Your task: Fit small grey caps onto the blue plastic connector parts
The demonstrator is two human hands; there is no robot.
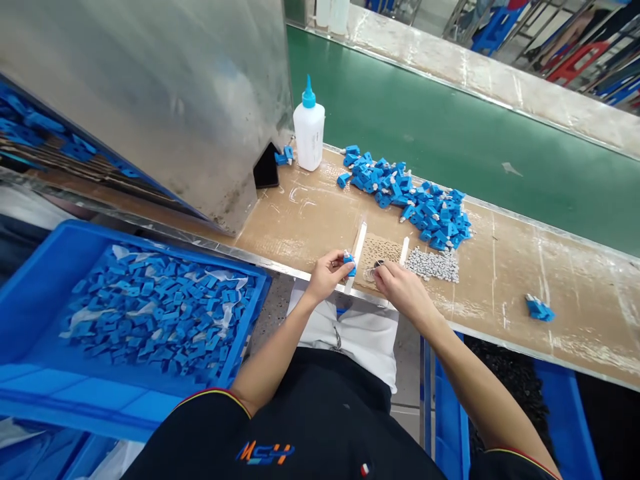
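My left hand (pixel 329 271) pinches a small blue plastic part (pixel 349 261) at the near edge of the cardboard-covered bench (pixel 500 267). Close beside it, my right hand (pixel 397 283) has its fingers pinched together over a perforated pad (pixel 375 250) that lies between two white strips; what they hold is too small to name. A little pile of small grey pieces (pixel 434 265) lies just right of that hand. A heap of blue parts (pixel 410 197) is spread farther back on the bench.
A blue bin (pixel 30 300) full of blue parts stands at my left. A white squeeze bottle (pixel 309 131) with a blue nozzle stands by a metal housing (pixel 150 93). A green conveyor belt (pixel 450 127) runs behind the bench. One lone blue part (pixel 539 309) lies right.
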